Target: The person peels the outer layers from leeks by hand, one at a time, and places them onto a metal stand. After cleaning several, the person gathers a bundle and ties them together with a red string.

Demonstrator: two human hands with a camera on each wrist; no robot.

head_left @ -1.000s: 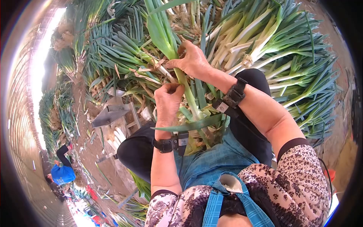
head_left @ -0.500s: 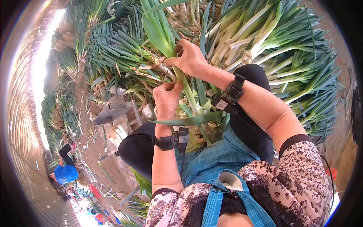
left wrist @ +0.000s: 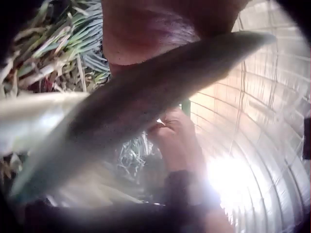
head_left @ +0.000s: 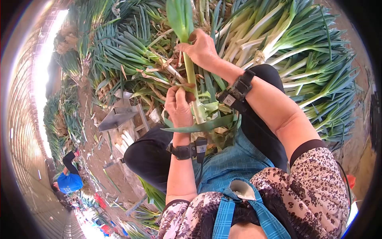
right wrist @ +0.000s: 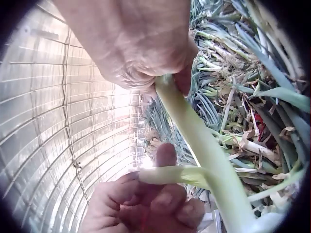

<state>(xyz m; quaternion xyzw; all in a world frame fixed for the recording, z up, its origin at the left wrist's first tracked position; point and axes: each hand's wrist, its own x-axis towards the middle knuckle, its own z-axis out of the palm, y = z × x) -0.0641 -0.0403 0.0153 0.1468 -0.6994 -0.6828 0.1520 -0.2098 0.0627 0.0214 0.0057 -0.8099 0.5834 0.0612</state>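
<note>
A thick green onion (head_left: 188, 65) stands upright in front of me, its pale stalk running down toward my lap. My right hand (head_left: 202, 49) grips it just below the green leaves, thumb and fingers around the neck. Lower down, my left hand (head_left: 178, 104) is beside the stalk. In the right wrist view the left hand (right wrist: 155, 204) pinches the end of a pale outer sheath strip (right wrist: 177, 175), which bends away from the stalk (right wrist: 209, 150) and is still joined to it. A long, drooping green leaf (head_left: 203, 125) crosses over my left wrist and blurs across the left wrist view.
Piles of green onions (head_left: 310, 67) lie to the right, with more heaps (head_left: 119, 51) at the left and ahead. A grey metal stand (head_left: 117, 118) is beside my left knee. Peeled scraps (head_left: 219, 139) lie between my knees. Another person in blue (head_left: 69, 181) is far left.
The left hand has turned and pulled a sheath strip outward from the stalk. The right hand has moved slightly up and right with the onion, which now stands more upright.
</note>
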